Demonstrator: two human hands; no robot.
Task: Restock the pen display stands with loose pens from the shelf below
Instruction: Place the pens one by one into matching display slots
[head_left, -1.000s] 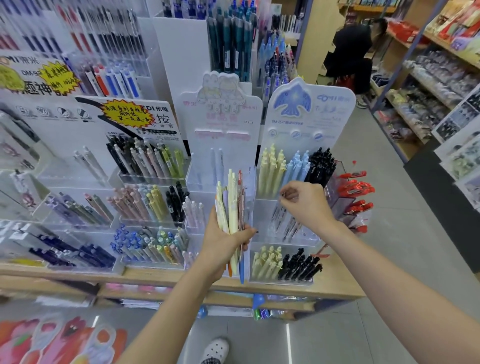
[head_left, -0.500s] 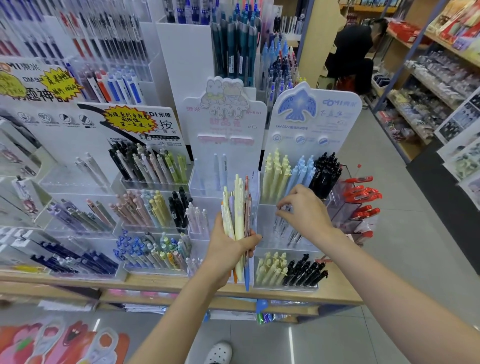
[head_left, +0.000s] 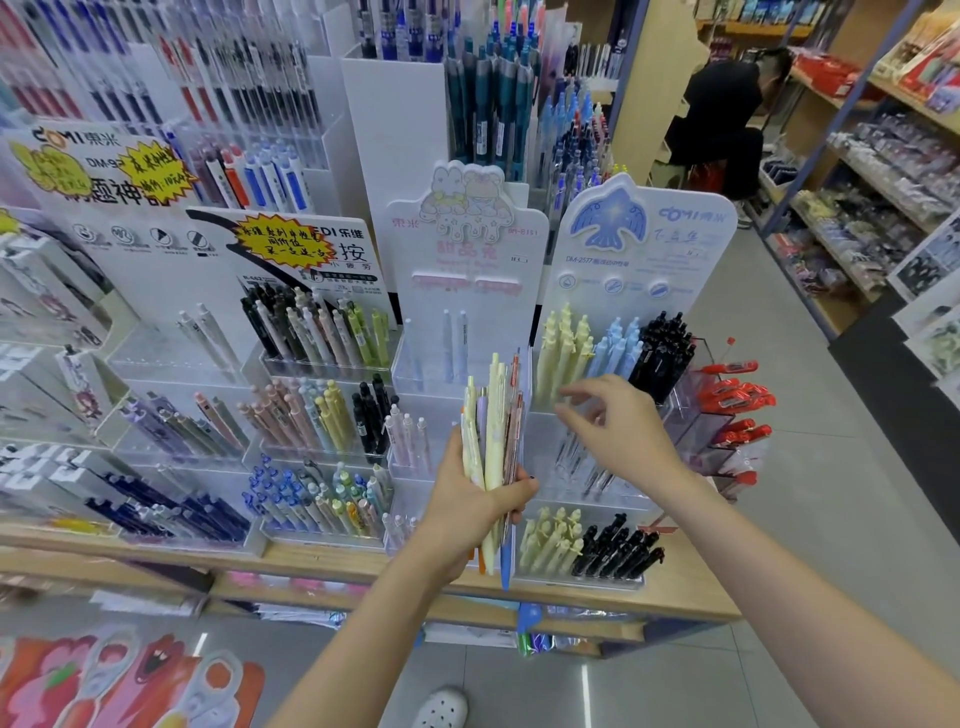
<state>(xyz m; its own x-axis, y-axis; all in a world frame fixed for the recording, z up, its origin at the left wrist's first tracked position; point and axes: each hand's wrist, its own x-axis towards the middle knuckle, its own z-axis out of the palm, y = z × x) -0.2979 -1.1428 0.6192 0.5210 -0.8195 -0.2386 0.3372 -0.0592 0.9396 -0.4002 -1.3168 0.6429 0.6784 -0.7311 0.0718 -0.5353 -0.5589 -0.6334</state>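
Left hand (head_left: 467, 512) grips the upright bundle of loose pens (head_left: 491, 441) before the bird-card display stand (head_left: 644, 249); right hand (head_left: 618, 431) fingers spread, empty: draw one matching pen, seat tip-down.

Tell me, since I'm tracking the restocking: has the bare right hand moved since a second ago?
Yes. The right hand has opened and drifted left from the blue-bird stand's clear middle tier toward the pen bundle in the left hand.

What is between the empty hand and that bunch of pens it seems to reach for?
Nothing visible. The right hand hovers, fingers spread, just right of the pen bundle gripped by the left hand; only open air separates them.
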